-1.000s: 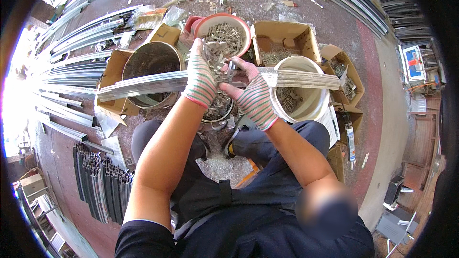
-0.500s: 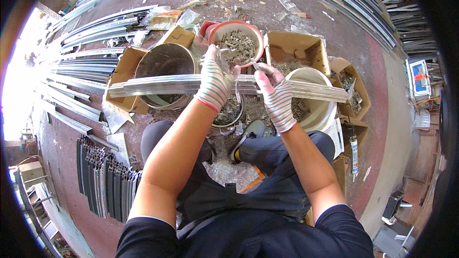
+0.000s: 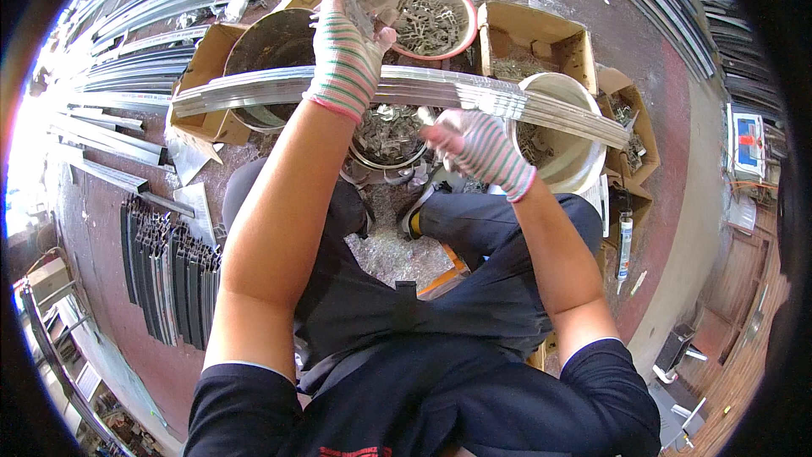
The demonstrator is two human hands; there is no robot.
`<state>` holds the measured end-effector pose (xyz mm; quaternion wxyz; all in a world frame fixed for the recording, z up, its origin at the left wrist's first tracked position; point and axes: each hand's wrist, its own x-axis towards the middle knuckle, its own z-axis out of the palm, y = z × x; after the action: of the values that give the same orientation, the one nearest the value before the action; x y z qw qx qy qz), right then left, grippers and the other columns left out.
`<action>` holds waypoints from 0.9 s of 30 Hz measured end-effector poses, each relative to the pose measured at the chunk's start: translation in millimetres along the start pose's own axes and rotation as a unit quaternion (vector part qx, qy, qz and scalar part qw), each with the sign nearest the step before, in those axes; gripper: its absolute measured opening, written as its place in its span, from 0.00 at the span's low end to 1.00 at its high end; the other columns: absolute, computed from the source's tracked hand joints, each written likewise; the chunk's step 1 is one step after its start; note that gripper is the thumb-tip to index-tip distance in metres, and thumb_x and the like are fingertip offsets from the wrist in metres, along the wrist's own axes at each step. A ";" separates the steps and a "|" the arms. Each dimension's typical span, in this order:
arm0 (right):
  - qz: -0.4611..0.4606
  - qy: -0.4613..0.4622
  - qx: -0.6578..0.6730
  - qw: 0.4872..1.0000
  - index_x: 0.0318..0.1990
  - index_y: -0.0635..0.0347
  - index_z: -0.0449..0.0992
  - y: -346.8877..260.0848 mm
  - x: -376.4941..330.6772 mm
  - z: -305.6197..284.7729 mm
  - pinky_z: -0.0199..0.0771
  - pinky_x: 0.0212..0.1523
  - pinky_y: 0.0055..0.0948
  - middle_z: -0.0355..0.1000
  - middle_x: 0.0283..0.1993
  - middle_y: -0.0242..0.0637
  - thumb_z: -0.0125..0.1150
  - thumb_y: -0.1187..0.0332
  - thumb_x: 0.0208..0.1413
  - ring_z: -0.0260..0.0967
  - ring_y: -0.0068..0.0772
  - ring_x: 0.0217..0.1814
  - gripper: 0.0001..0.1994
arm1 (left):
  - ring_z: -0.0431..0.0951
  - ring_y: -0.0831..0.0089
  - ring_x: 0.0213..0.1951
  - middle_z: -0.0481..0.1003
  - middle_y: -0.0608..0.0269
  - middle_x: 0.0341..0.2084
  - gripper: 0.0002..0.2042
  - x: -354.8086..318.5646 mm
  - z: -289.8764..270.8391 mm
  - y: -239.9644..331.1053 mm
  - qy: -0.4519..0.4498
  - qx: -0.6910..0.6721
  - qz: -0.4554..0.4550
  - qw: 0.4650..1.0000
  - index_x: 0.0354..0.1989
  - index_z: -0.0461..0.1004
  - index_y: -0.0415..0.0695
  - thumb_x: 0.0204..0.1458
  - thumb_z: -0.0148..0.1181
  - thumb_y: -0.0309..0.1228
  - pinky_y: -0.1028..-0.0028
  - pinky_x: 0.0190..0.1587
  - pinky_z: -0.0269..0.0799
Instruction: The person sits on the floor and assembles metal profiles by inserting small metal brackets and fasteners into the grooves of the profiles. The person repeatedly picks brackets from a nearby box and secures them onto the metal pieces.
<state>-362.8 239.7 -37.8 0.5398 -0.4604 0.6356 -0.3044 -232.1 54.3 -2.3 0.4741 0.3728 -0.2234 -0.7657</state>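
A bundle of long silvery metal strips (image 3: 440, 89) lies crosswise in front of me, over the tops of a dark bucket (image 3: 264, 51) and a white bucket (image 3: 584, 140). My left hand (image 3: 348, 55), in a striped knit glove, is over the strips with its fingers curled. Something greyish shows at those fingers, too unclear to name. Below the strips, my gloved right hand (image 3: 486, 148) is apart from them, closed and partly blurred. A small pale bit shows at its fingertips, its kind unclear. Beneath, between my feet, stands a round container of metal scraps (image 3: 389, 137).
A red-rimmed basin (image 3: 468, 4) of small metal pieces stands beyond the strips. Cardboard boxes (image 3: 584, 42) flank the buckets. Long metal profiles (image 3: 127, 76) lie at the left, with a dark stack (image 3: 165, 275) nearer me. A sealant tube (image 3: 625, 245) is at the right.
My right hand has come down off the strips toward me. My left hand has shifted left and farther away. The whole view has tilted, so the containers appear higher.
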 end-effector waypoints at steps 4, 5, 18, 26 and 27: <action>0.061 -0.096 -0.219 0.969 0.36 0.60 0.82 35.0 38.7 44.3 0.74 0.46 0.40 0.79 0.34 0.48 0.65 0.33 0.47 0.78 0.50 0.39 0.33 | 0.78 0.65 0.38 0.80 0.59 0.36 0.25 0.1 -6.3 15.3 0.008 -0.023 0.014 1.000 0.44 0.75 0.43 0.65 0.44 0.56 0.72 0.27 0.69; 0.036 -0.089 -0.263 0.960 0.37 0.59 0.82 46.5 47.0 51.1 0.74 0.45 0.40 0.79 0.35 0.49 0.66 0.37 0.48 0.78 0.49 0.39 0.29 | 0.79 0.65 0.37 0.80 0.59 0.37 0.26 0.0 -7.8 19.4 0.007 -0.030 0.011 0.999 0.44 0.75 0.43 0.65 0.45 0.56 0.73 0.26 0.69; 0.001 -0.027 -0.407 0.913 0.57 0.46 0.73 197.2 191.8 135.0 0.75 0.51 0.43 0.77 0.51 0.44 0.55 0.48 0.57 0.75 0.49 0.51 0.23 | 0.74 0.71 0.30 0.76 0.62 0.34 0.27 -2.5 -55.9 38.7 0.022 0.147 0.103 0.984 0.47 0.74 0.45 0.62 0.49 0.59 0.67 0.30 0.72; 0.075 -0.069 -0.579 0.809 0.47 0.48 0.82 247.5 229.4 138.4 0.79 0.51 0.43 0.81 0.47 0.44 0.67 0.48 0.50 0.78 0.47 0.51 0.20 | 0.74 0.79 0.22 0.77 0.72 0.26 0.23 19.8 -58.7 25.4 0.072 0.003 -0.033 0.997 0.34 0.77 0.52 0.62 0.50 0.60 0.78 0.16 0.61; 0.080 -0.065 -0.579 0.808 0.47 0.48 0.82 252.7 232.9 138.1 0.79 0.51 0.42 0.80 0.48 0.44 0.67 0.48 0.51 0.78 0.46 0.52 0.20 | 0.74 0.79 0.22 0.77 0.71 0.26 0.23 21.7 -58.5 22.5 0.076 0.000 -0.026 0.997 0.34 0.76 0.52 0.62 0.50 0.59 0.78 0.16 0.61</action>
<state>-292.7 140.8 -387.8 0.2351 -0.6536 0.6924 0.1954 -179.6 25.4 -30.8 0.4699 0.4355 -0.1770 -0.7471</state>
